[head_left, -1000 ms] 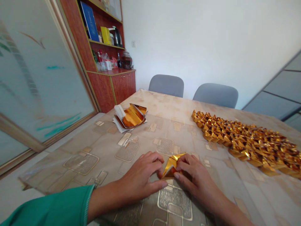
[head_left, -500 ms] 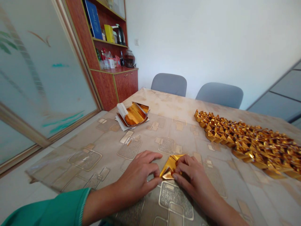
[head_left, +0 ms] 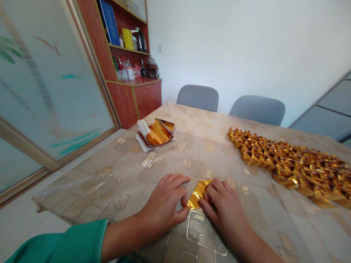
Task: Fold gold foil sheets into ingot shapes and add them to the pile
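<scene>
A small piece of gold foil paper (head_left: 197, 193), folded and shiny, lies on the patterned tablecloth between my two hands. My left hand (head_left: 168, 199) has its thumb and index fingertip closed on the paper's near left corner, with the upper finger stretched out above. Bent over the paper's right side, my right hand (head_left: 223, 202) grips it with thumb and fingers and hides that part. To the right stand rows of folded gold paper pieces (head_left: 282, 157), packed closely together. Farther back on the left is a stack of gold foil sheets (head_left: 159, 133) with white backing.
Two grey chairs (head_left: 197, 96) stand behind the table's far edge, against the white wall. A red-brown cabinet (head_left: 148, 96) with bottles, a glass jar and a kettle is at the back left. A frosted sliding door (head_left: 55, 80) runs along the left.
The raised flap at the near edge of the gold paper now lies flatter under my right fingers. My left hand stays at the left corner. The view has shifted slightly.
</scene>
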The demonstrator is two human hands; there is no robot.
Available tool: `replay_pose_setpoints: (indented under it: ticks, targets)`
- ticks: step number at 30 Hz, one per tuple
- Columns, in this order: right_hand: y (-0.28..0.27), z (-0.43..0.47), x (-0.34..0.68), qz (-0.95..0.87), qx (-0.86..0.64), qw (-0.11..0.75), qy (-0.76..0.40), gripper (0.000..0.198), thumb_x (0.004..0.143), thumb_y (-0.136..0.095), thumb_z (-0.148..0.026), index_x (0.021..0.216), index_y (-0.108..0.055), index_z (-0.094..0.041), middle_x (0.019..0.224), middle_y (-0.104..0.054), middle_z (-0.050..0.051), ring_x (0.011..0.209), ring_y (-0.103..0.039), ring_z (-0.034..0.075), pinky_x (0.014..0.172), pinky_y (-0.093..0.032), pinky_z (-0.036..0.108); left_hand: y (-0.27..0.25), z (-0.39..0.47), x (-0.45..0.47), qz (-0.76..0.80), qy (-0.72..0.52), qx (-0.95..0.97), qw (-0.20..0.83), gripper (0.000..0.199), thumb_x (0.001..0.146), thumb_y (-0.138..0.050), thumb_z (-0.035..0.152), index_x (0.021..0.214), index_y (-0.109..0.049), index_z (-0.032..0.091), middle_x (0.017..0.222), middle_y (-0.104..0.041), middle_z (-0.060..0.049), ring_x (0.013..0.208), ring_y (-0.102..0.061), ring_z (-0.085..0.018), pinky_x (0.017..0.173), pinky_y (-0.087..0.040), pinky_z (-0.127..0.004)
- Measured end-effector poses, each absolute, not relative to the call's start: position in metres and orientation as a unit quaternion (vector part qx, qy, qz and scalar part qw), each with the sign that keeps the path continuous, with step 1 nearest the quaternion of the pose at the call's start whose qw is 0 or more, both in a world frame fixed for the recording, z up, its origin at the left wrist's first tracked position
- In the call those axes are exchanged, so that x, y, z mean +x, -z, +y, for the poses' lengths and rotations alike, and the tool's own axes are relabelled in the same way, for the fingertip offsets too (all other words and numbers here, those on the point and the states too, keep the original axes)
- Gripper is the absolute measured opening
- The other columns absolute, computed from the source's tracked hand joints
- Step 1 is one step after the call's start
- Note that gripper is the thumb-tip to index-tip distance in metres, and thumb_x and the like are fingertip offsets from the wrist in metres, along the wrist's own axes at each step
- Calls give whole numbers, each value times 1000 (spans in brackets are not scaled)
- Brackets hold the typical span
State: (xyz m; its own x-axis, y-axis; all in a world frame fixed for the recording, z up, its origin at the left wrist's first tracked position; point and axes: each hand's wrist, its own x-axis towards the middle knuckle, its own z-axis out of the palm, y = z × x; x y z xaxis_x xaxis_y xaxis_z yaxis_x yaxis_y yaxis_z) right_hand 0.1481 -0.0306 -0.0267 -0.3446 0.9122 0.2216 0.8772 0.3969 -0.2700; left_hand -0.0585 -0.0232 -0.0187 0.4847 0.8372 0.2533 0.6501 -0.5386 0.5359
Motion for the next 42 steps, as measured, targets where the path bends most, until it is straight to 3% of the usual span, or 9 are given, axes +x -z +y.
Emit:
replay_pose_setpoints:
  ticks: [4,7,10,16,24,31,37,42]
  targets:
    - [26,-30,149,-819,-547,165,-46,18,84,-68,-25,73,-54,-22,87,-60,7,83,-53,27,71,-40,40,16,-22,-59,387,-225,881,155,25,85,-67,19,108,-65,25,136,-57,-7,126,-49,-28,108,-36,-53]
    - [27,-30,150,-820,-545,171,-39,17,85,-68,-27,76,-54,-23,85,-59,6,81,-53,26,69,-39,38,16,-25,-59,329,-194,920,87,25,96,-53,21,118,-63,29,138,-58,-5,128,-48,-27,112,-29,-56]
    - [27,-30,151,-824,-537,178,-44,18,85,-69,-28,79,-53,-22,84,-58,5,81,-53,26,70,-38,37,19,-29,-61,281,-174,943,42,29,101,-41,18,125,-58,22,133,-62,-8,127,-50,-26,115,-26,-54]
    - [25,-30,156,-832,-520,177,-78,16,86,-69,-24,86,-53,-21,92,-59,5,87,-54,26,77,-39,40,18,-34,-67,251,-155,955,22,33,99,-37,13,126,-56,15,119,-68,-12,116,-58,-27,115,-24,-57]
    - [28,-30,161,-838,-502,194,-92,15,86,-68,-17,91,-55,-22,94,-60,4,89,-54,26,78,-39,40,18,-35,-80,243,-114,963,22,47,94,-44,13,141,-45,19,140,-58,-10,128,-51,-29,117,-15,-59]
    - [24,-29,162,-831,-516,174,-116,13,86,-69,-19,91,-58,-21,98,-62,6,92,-55,27,78,-41,40,25,-39,-96,250,-85,964,5,63,89,-49,9,148,-36,24,148,-50,-7,139,-42,-29,118,-18,-57]
    - [19,-30,162,-830,-515,168,-137,12,86,-68,-15,91,-59,-21,98,-62,5,93,-55,25,80,-40,40,20,-39,-105,220,-81,972,-12,55,94,-48,11,147,-38,22,148,-50,-7,141,-37,-28,118,-21,-55]
    - [21,-34,154,-818,-534,185,-104,18,83,-73,-26,92,-58,-20,100,-62,7,95,-53,28,82,-39,43,9,-36,-78,236,-108,965,24,38,99,-39,13,135,-51,19,126,-66,-9,120,-57,-23,114,-32,-53]
